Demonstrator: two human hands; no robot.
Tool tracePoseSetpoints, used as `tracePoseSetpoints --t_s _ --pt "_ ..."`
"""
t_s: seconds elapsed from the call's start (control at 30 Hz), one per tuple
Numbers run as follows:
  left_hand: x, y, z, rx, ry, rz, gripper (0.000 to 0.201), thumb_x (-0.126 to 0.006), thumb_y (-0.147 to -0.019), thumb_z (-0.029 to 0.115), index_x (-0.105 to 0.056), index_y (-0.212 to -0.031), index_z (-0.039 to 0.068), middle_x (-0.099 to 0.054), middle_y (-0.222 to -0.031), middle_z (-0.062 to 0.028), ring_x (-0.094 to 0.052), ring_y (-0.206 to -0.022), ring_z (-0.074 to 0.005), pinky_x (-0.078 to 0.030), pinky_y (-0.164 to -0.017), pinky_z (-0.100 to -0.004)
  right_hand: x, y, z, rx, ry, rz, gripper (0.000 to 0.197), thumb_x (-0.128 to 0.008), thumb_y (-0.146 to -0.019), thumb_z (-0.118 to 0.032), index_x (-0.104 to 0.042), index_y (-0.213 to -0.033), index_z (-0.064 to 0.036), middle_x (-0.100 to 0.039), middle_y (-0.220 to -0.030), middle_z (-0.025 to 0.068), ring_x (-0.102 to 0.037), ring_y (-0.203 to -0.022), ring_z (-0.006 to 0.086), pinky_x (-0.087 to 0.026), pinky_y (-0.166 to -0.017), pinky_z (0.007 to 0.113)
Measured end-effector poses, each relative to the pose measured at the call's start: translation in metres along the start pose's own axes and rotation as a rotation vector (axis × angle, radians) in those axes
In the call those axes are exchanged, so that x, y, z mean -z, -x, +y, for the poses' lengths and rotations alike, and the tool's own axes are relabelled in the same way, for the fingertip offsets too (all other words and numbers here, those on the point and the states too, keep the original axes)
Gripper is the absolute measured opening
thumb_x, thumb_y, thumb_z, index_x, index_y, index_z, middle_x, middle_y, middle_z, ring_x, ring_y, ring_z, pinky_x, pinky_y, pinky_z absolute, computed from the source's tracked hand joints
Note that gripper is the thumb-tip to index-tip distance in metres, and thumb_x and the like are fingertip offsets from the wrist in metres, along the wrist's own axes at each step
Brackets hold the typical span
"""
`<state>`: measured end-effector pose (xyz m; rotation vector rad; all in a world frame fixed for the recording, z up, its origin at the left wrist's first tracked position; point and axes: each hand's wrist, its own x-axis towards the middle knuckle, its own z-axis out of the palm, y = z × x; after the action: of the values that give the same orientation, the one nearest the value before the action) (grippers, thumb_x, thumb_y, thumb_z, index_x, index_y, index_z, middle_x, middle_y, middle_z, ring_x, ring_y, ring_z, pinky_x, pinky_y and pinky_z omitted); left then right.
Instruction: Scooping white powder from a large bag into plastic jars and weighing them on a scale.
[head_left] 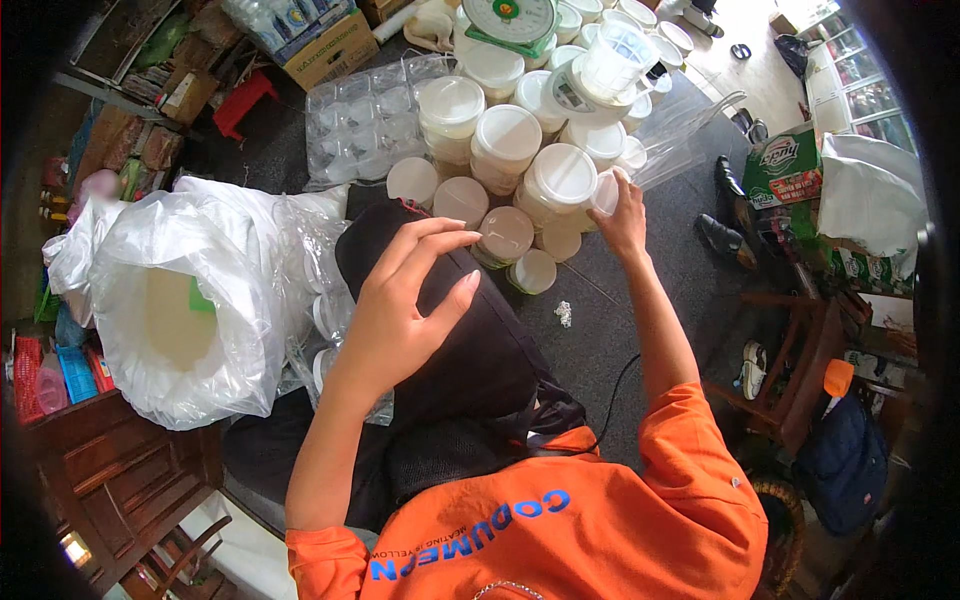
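Note:
My left hand (405,300) hovers over my black-trousered knee, empty, with its fingers loosely spread. At the right front of a stack of plastic jars, my right hand (625,218) has its fingers closed on a small white-lidded jar (606,192); most of the jar's body is hidden. Right beside it stands a larger jar with a white lid (563,175). Several shorter lidded jars (505,234) stand on the dark floor in front of the stack. To my left, a big white sack (250,330) gapes open, with pale powdery contents and something green inside.
A scale with a green dial (510,18) stands on jars at the back. Behind the right-hand jars, a white scale (585,95) carries a clear container (615,58). Empty clear jars (360,120) in plastic wrap lie at the back left. Dark shoes (725,240) lie to the right.

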<state>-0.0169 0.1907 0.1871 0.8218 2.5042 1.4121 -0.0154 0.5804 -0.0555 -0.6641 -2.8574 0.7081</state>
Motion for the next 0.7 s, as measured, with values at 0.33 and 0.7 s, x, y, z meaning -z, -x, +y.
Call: tracePoseSetpoints --t_s 0.33,0.7 --pt "0.015 0.014 -0.001 0.018 0.003 0.084 0.031 -0.073 -0.095 0.013 -0.07 -0.126 0.006 -0.067 -0.133 -0.0116 -0.064 -0.127 -0.0299 -0.048 -0.11 -0.0399 0.006 0.022 -0.042 -0.019 0.144 0.076 0.097 -0.087 -0.083 -0.031 -0.034 -0.163 -0.0159 -0.042 -0.158 0.0265 -0.044 -0.144 0.0484 -0.044 -0.117 0.054" --pt "0.095 0.101 0.002 0.004 0.001 0.469 0.03 -0.073 -0.097 0.015 -0.071 -0.126 0.007 -0.07 -0.127 -0.011 -0.066 -0.122 -0.027 -0.051 -0.107 -0.0381 0.081 0.056 -0.177 0.229 -0.878 0.653 0.02 -0.051 -0.109 -0.021 -0.057 -0.106 -0.0024 -0.057 -0.103 0.0086 -0.056 -0.103 0.02 -0.048 -0.091 0.038"
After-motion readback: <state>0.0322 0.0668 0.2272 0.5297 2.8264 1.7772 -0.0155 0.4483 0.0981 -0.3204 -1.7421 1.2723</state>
